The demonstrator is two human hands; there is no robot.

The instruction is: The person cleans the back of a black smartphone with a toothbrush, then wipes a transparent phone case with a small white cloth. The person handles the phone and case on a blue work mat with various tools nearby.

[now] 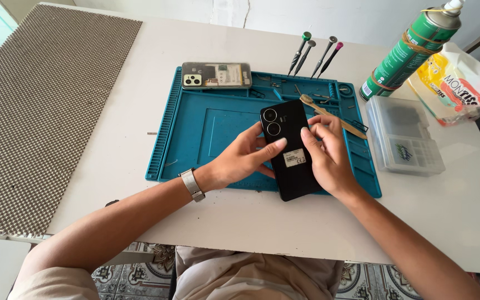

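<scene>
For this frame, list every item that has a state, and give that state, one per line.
Black phone: back up, held over the mat by both hands.
Left hand: gripping the phone's left edge.
Right hand: gripping its right edge.
Second phone: lying flat, back cover off.
Screwdrivers: four, standing in the blue mat.
Spray can: tilted, nozzle on.
Plastic box: lid shut.
Toothbrush: lying on mat.

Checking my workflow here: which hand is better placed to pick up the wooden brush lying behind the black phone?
Probably the right hand: the wooden brush lies just beyond its fingertips, while the left hand steadies the black phone from the other side.
</scene>
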